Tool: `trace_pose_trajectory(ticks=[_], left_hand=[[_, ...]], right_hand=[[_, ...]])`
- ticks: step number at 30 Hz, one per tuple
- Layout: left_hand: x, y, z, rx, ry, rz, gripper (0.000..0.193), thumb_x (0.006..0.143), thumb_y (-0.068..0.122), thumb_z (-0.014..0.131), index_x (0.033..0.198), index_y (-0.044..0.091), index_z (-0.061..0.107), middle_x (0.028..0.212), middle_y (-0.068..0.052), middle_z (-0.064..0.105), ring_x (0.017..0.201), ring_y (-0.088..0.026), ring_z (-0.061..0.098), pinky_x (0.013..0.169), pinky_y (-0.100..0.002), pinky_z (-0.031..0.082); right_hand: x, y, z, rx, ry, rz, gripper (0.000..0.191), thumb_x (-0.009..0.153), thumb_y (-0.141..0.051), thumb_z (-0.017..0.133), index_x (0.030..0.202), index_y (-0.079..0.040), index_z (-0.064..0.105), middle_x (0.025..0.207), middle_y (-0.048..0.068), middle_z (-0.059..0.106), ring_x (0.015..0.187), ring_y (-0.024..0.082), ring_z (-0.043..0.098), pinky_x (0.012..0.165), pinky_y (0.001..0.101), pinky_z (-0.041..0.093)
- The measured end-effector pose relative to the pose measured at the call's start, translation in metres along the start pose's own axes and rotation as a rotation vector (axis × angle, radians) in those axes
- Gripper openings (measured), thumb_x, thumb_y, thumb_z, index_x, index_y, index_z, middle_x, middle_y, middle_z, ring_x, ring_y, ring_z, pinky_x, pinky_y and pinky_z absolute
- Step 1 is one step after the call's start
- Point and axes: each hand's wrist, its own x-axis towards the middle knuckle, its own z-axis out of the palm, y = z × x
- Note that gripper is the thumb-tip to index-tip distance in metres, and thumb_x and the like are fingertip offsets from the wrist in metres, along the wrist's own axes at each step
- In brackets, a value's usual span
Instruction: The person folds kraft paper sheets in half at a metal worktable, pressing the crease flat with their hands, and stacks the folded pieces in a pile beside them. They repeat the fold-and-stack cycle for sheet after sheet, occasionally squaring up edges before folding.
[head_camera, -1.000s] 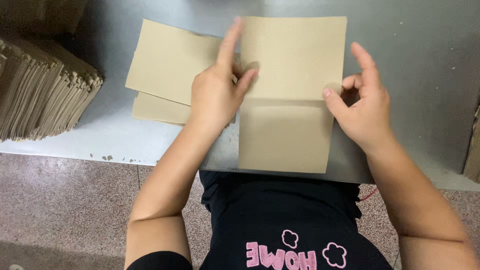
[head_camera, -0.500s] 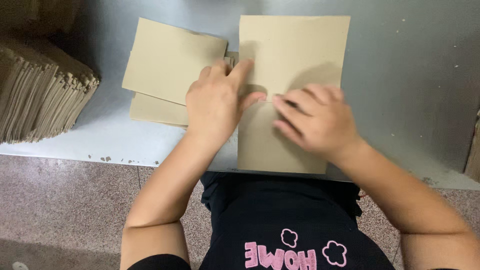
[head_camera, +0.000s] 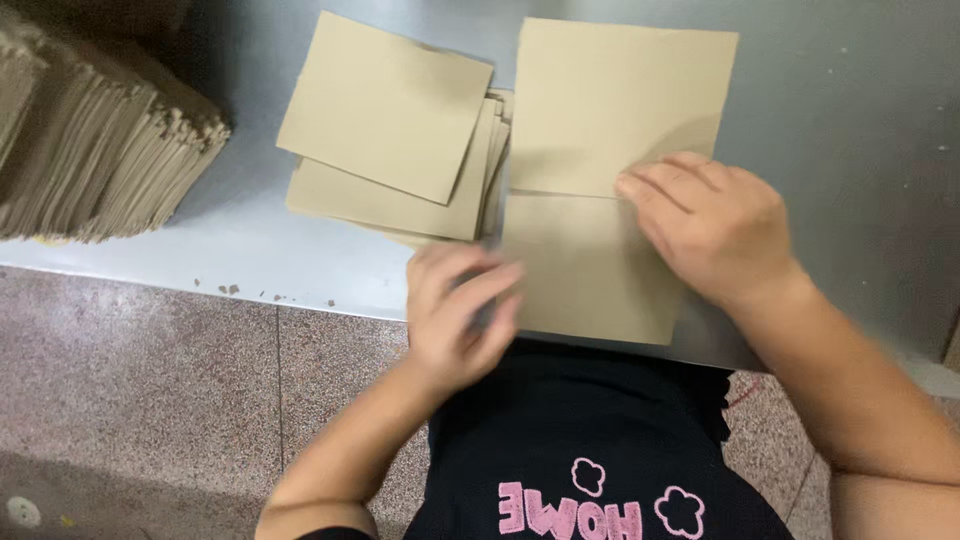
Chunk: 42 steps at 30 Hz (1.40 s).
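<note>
Brown paper sheet (head_camera: 600, 270) lies flat on the grey tabletop (head_camera: 850, 110), near edge, right in front of the person. A flap (head_camera: 620, 100) is folded over its far half, and the flap's edge runs straight across the middle. Right hand (head_camera: 715, 230) is palm-down on that edge at the right side, fingers (head_camera: 660, 190) stretched out and flat. It's pressing, not gripping, and has nothing in hand. Left hand (head_camera: 460, 310) is at the sheet's near-left corner, over the tabletop edge, and motion-blurred. The fingers look loosely curled, but I can't tell if they pinch the corner or hold anything. Just left of the sheet, touching or nearly so, is a small fanned stack of same-colour folded pieces (head_camera: 390, 120). Further left, well apart, is a big pile of brown sheets (head_camera: 90, 150). Speckled floor (head_camera: 130, 380) shows below the tabletop edge. My read: this is the crease-setting step, with the flap already laid over and the fold line being pressed down. The flap looks roughly square to the sheet's side edges. Whatever comes after needs the right hand to keep the flap pinned so it doesn't spring or skew. It also needs the left hand to get a clean hold on the near half without dragging the sheet off the edge. The nearby stack is close enough to get nudged.
</note>
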Motion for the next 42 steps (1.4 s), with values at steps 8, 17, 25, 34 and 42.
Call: trace_pose_trajectory(ticks=[8, 17, 25, 34, 42], left_hand=[[-0.051, -0.009, -0.019, -0.834, 0.61, -0.846, 0.078, 0.098, 0.005, 0.056, 0.164, 0.009, 0.014, 0.166, -0.02, 0.028, 0.146, -0.033, 0.038, 0.119, -0.051, 0.037], [-0.031, -0.031, -0.024, -1.158, 0.691, -1.021, 0.08, 0.101, 0.013, 0.053, 0.165, 0.005, 0.005, 0.169, -0.024, 0.024, 0.154, -0.037, 0.031, 0.122, -0.056, 0.029], [-0.021, -0.041, -0.021, -1.103, 0.671, -1.005, 0.088, 0.097, 0.008, 0.058, 0.165, 0.008, 0.002, 0.171, -0.016, 0.02, 0.153, -0.034, 0.032, 0.12, -0.051, 0.032], [-0.024, -0.078, -0.019, -0.945, 0.748, -1.074, 0.092, 0.092, 0.003, 0.064, 0.166, 0.012, 0.01, 0.157, -0.018, 0.037, 0.118, -0.027, 0.05, 0.092, -0.041, 0.045], [-0.035, -0.098, -0.053, -0.693, 0.368, -0.905, 0.065, 0.099, 0.013, 0.057, 0.158, -0.002, 0.034, 0.149, -0.018, 0.056, 0.136, -0.026, 0.056, 0.117, -0.039, 0.045]], right_hand=[[0.012, -0.001, 0.007, -0.025, -0.058, -0.129, 0.011, 0.086, -0.014, 0.078, 0.095, -0.009, 0.074, 0.094, 0.0, 0.072, 0.084, 0.015, 0.07, 0.063, 0.0265, 0.053], [0.073, -0.048, 0.026, 0.247, 0.207, 0.039, 0.012, 0.086, -0.009, 0.077, 0.091, -0.011, 0.067, 0.096, 0.003, 0.069, 0.085, 0.02, 0.07, 0.066, 0.0323, 0.055], [0.15, -0.062, 0.109, 0.465, -0.105, 0.159, 0.029, 0.091, -0.037, 0.076, 0.1, -0.012, 0.068, 0.112, 0.011, 0.069, 0.113, 0.04, 0.06, 0.09, 0.0521, 0.046], [0.147, -0.064, 0.119, 0.515, -0.46, 0.357, 0.064, 0.086, -0.049, 0.077, 0.124, 0.001, 0.061, 0.116, 0.026, 0.064, 0.113, 0.045, 0.058, 0.095, 0.0527, 0.044], [0.121, -0.089, 0.118, 0.793, -0.449, 0.329, 0.064, 0.086, -0.042, 0.076, 0.132, -0.001, 0.06, 0.116, 0.02, 0.068, 0.113, 0.039, 0.062, 0.096, 0.0476, 0.049]])
